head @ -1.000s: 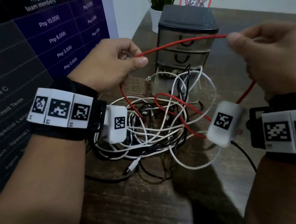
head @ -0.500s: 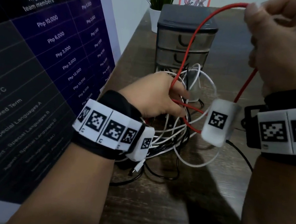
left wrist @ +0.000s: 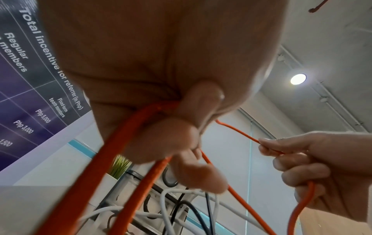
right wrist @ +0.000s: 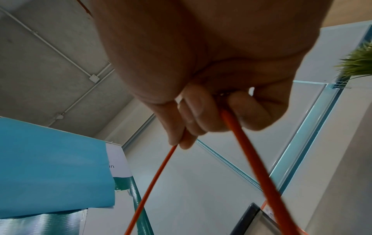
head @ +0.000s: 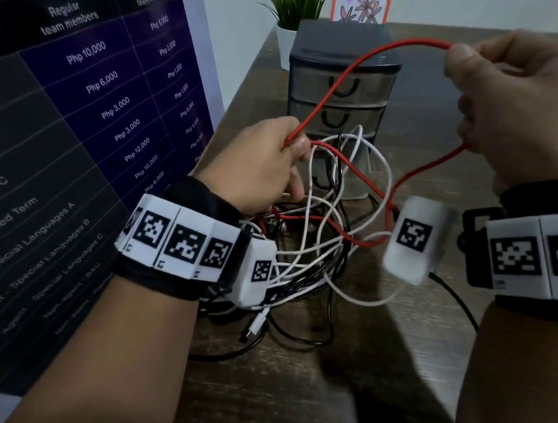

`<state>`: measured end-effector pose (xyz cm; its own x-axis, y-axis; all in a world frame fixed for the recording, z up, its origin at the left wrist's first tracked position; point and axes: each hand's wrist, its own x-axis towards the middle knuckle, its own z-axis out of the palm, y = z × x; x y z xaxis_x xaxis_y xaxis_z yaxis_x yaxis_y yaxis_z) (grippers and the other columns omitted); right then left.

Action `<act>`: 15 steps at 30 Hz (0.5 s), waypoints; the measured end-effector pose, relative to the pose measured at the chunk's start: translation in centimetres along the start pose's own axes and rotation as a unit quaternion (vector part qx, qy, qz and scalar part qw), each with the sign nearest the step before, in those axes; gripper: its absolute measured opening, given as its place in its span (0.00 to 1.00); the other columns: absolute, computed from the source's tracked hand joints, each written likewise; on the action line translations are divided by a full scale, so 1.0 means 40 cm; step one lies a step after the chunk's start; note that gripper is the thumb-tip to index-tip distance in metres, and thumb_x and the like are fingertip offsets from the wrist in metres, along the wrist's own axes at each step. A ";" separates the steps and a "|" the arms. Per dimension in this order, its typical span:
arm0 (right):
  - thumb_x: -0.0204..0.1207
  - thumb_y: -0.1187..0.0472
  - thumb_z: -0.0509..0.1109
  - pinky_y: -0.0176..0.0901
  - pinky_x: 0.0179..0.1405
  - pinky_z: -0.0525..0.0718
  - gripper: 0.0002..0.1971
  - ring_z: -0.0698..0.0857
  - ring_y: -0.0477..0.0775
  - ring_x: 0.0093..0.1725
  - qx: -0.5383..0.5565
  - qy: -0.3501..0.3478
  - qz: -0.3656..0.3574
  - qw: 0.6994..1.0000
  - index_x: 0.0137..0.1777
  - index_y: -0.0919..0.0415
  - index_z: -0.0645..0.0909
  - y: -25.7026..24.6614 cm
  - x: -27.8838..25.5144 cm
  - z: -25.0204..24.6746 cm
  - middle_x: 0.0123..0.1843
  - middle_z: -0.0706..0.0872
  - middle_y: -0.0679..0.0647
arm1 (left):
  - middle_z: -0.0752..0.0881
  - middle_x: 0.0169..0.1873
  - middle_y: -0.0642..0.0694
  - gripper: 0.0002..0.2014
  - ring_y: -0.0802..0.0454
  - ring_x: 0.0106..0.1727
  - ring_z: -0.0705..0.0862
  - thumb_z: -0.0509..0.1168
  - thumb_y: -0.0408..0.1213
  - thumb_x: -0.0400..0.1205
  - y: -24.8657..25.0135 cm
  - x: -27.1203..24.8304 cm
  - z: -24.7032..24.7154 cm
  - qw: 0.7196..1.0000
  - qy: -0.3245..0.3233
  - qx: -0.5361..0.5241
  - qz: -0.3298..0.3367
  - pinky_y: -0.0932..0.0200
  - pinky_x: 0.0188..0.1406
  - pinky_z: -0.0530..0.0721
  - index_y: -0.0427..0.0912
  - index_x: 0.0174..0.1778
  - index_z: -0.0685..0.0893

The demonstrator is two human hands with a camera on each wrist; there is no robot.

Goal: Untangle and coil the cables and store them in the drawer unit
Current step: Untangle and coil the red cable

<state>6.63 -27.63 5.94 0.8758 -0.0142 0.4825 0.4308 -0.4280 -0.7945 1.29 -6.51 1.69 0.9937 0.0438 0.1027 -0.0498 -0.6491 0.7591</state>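
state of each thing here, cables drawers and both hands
red cable: lifted in a loop between both hands, lower part in the tangle
white and black cables: tangled on the table
drawer unit: top two drawers closed
left hand: grips red cable
right hand: pinches red cable

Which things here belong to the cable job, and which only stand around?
For the job:
- red cable, held by left hand and right hand
- white cables
- black cables
- drawer unit

Only around:
- potted plant
- poster
- flower picture
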 end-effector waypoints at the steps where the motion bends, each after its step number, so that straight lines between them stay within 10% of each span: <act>1: 0.72 0.37 0.68 0.57 0.37 0.80 0.16 0.77 0.53 0.34 0.001 -0.002 0.004 1.000 0.35 0.48 0.81 0.003 0.003 0.001 0.30 0.77 0.45 | 0.89 0.27 0.46 0.12 0.57 0.17 0.76 0.53 0.41 0.91 -0.001 0.001 0.001 1.000 0.006 -0.001 0.000 0.60 0.16 0.75 0.46 0.45 0.77; 7: 0.80 0.51 0.70 0.31 0.27 0.80 0.08 0.85 0.40 0.29 -0.031 -0.121 0.010 0.992 0.40 0.50 0.82 0.018 -0.004 0.008 0.28 0.86 0.44 | 0.83 0.21 0.51 0.12 0.59 0.21 0.78 0.52 0.41 0.91 0.000 0.004 0.000 0.996 0.078 -0.028 0.034 0.52 0.26 0.76 0.51 0.42 0.75; 15: 0.82 0.60 0.69 0.34 0.34 0.79 0.06 0.92 0.55 0.40 -0.038 -0.255 0.052 0.965 0.44 0.56 0.84 0.034 -0.007 0.038 0.38 0.92 0.53 | 0.73 0.19 0.55 0.13 0.57 0.22 0.73 0.50 0.39 0.91 0.005 0.013 -0.018 0.970 0.211 -0.109 0.059 0.55 0.23 0.75 0.52 0.41 0.72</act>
<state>7.29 -26.85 4.18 0.9150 0.3771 0.1431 0.3351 -0.5134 -0.7900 1.73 -6.04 2.36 0.8528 0.3165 0.4154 -0.2254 -0.4944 0.8395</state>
